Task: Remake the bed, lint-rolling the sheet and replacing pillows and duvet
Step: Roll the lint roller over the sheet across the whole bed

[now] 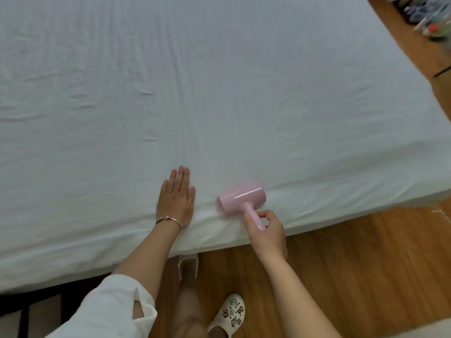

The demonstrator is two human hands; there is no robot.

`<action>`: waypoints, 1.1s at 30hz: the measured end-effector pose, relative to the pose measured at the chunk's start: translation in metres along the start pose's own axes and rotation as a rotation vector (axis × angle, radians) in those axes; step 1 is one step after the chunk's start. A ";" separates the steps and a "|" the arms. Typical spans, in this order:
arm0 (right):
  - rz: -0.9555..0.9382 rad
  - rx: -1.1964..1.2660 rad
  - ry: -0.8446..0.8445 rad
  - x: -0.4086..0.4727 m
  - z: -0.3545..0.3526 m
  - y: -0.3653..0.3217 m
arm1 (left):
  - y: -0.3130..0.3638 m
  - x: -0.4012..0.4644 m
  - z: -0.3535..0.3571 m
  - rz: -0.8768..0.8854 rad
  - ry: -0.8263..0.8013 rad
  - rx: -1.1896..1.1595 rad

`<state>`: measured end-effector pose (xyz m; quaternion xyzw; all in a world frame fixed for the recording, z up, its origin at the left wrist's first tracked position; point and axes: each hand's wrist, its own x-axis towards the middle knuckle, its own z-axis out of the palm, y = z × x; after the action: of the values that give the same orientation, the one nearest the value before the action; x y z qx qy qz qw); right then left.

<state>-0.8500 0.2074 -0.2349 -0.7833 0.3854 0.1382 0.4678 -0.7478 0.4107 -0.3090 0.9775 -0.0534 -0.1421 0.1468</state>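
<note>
A pale blue-white fitted sheet [219,93] covers the whole mattress, with soft wrinkles toward the left. My left hand [176,198] lies flat on the sheet near the bed's near edge, fingers straight and together, a bangle on the wrist. Just to its right, a pink lint roller [240,200] sits with its drum on the sheet at the edge, slightly blurred. My right hand [266,234] grips the roller's short pink handle. No pillows or duvet are in view.
Wooden floor [353,264] runs along the near and right sides of the bed. My feet in white slippers [228,313] stand by the bed edge. Blurred small items [429,18] sit on a wooden surface at the top right.
</note>
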 end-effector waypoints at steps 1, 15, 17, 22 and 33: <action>0.001 -0.005 -0.009 -0.005 -0.005 0.006 | 0.000 -0.008 0.001 0.000 -0.018 0.010; -0.168 0.082 -0.005 -0.022 -0.015 -0.093 | -0.018 -0.011 -0.040 -0.085 -0.060 0.043; -0.208 0.068 -0.002 0.006 0.013 -0.127 | -0.025 -0.001 -0.040 -0.181 -0.127 0.104; -0.302 -0.044 -0.047 0.081 0.085 -0.199 | -0.035 0.004 -0.029 -0.196 -0.200 0.059; -0.195 -0.205 -0.009 0.043 0.090 -0.114 | -0.042 0.008 -0.025 -0.178 -0.236 0.015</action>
<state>-0.7250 0.2926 -0.2354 -0.8600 0.2891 0.1342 0.3984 -0.7297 0.4559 -0.3006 0.9559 0.0156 -0.2680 0.1189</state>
